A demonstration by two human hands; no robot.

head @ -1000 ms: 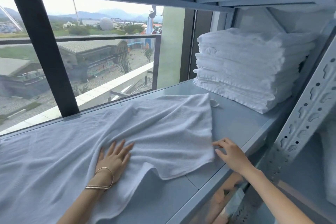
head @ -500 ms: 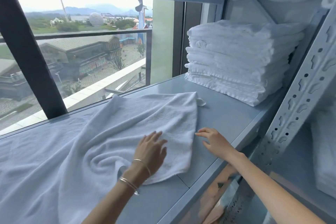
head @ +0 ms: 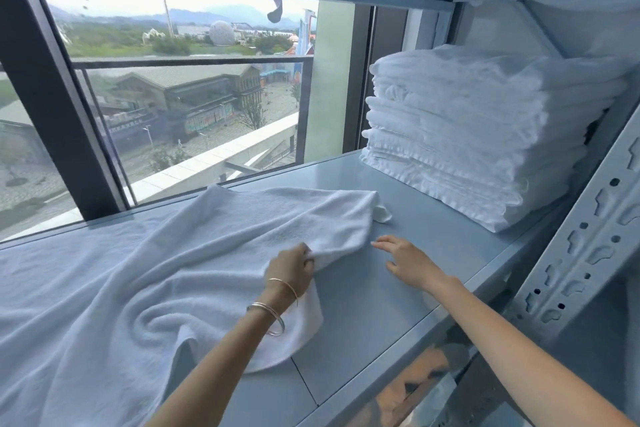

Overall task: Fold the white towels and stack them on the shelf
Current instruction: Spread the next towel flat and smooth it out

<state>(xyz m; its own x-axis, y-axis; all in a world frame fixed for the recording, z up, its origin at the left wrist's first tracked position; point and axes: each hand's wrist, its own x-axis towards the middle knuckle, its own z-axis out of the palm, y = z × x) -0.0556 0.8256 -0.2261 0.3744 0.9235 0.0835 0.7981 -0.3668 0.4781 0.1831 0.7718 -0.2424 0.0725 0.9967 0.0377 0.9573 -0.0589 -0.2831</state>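
White towel (head: 180, 263) edge in curled left hand (head: 290, 272), right hand (head: 408, 262) straight-fingered nearby

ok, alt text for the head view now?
A person's left hand grips the edge of a loose white towel spread on a grey metal shelf; the right hand is open beside it. A stack of folded white towels sits at the shelf's right end.

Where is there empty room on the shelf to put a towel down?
Bare shelf shows between the loose towel and the folded stack, where the right hand is, and along the front edge. The left side is covered by that towel, which the left hand grips; the stack fills the right back corner.
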